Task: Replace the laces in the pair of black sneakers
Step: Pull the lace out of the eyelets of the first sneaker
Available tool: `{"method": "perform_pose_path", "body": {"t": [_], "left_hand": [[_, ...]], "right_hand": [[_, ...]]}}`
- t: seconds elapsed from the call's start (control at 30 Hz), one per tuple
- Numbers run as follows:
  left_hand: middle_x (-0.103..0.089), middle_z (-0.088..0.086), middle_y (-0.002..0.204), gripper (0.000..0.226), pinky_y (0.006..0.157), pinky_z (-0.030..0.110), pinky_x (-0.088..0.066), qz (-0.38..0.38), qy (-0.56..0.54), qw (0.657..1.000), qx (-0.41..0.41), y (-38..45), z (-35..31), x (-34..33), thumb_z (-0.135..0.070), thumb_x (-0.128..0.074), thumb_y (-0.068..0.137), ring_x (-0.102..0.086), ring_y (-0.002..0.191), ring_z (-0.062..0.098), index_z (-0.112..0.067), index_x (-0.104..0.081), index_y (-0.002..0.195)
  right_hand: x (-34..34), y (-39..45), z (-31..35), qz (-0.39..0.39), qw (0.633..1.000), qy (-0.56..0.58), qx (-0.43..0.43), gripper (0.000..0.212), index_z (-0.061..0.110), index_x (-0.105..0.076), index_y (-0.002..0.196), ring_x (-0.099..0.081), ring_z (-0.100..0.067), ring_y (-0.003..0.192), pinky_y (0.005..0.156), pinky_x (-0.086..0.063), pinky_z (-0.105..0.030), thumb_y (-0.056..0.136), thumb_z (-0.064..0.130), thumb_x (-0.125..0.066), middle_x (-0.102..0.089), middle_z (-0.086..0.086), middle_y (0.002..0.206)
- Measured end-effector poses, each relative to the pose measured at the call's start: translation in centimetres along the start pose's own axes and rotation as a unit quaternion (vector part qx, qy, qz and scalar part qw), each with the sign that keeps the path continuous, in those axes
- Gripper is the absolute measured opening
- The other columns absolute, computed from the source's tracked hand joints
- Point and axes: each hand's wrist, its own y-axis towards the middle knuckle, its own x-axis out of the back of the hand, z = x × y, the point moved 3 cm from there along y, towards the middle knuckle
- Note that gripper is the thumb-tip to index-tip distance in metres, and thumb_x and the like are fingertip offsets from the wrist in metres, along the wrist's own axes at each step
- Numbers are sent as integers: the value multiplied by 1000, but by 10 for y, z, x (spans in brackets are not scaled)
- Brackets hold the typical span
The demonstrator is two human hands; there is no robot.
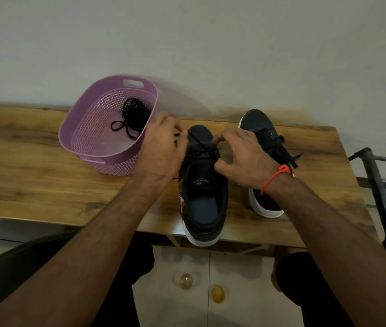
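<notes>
Left hand (161, 142) and right hand (241, 154) pinching black lace (202, 146) over near sneaker (202, 185), frame centre; spare laces (132, 116) in purple basket (86, 140).

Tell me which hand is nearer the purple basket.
Left. The left hand is beside the purple basket, at its right wall; the right hand is farther, beyond the near sneaker.

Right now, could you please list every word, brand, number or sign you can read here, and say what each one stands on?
"S": large white letter on the near sneaker's tongue label, seen upside down.
Small white word beside it: too blurred to read.
Red and white graphic on that sneaker's outer side: not readable.
</notes>
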Motion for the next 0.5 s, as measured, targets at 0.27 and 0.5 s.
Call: {"method": "perform_pose_path", "body": {"t": [0.27,0.5], "left_hand": [[-39,13,152,22,120,41,-20,62,17,997,-50,-9,-10,-8,-26,-70,90,-22,149,31,-17,-69,110],[-52,10,142,12,117,44,-32,92,37,994,-44,-13,-14,-23,-22,-75,87,-38,139,30,-16,-74,97]], "right_hand": [[-1,0,-1,-3,1000,-7,4,45,26,-49,127,-31,-26,133,114,-29,-43,85,30,-62,-46,-3,138],[-1,-1,-4,2,1000,-7,-4,44,27,-49,127,-31,-27,134,114,-30,-45,85,30,-62,-45,-3,138]]}}
